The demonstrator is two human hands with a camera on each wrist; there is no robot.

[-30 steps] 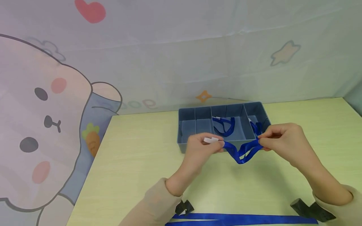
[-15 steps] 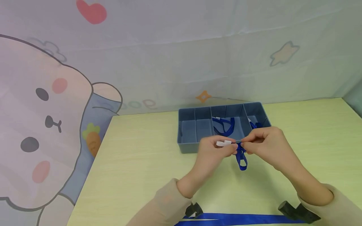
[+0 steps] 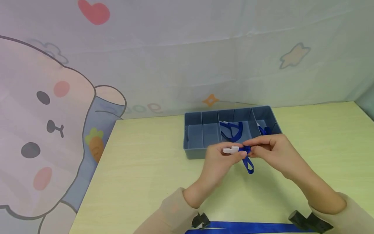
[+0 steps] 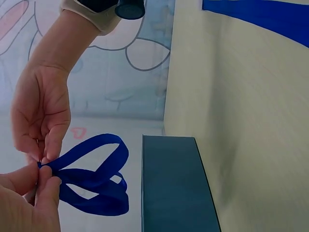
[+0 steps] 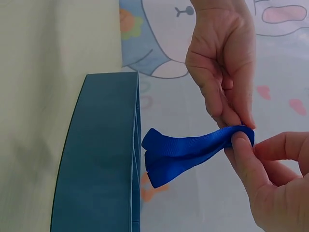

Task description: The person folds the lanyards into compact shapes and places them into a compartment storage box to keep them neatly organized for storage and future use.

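A narrow blue ribbon [image 3: 249, 166] is folded into small loops that hang below both hands, just in front of the tray. My left hand [image 3: 218, 160] pinches it between thumb and fingers; a white strip [image 3: 230, 149] at the ribbon's end sticks out leftward from that grip. On the other side, my right hand [image 3: 273, 153] pinches the same bunched part, its fingertips meeting those of the left. Several loops of the ribbon [image 4: 113, 205] fan out from the pinch in the left wrist view. From the right wrist, the ribbon [image 5: 181, 152] passes over the thumb and forefinger area.
A blue-grey divided tray [image 3: 195, 153] stands behind the hands. One coiled blue ribbon [image 3: 240, 131] lies in a middle compartment, another [image 3: 265, 130] in the right one. Long flat blue ribbons [image 3: 251, 227] stretch along the table's near edge, below the black wrist devices [image 3: 308, 222].
The hands have come together from apart, the right moving left and the left slightly right. The ribbon span between them has folded into hanging loops. Over the last half second only the fingers shift.
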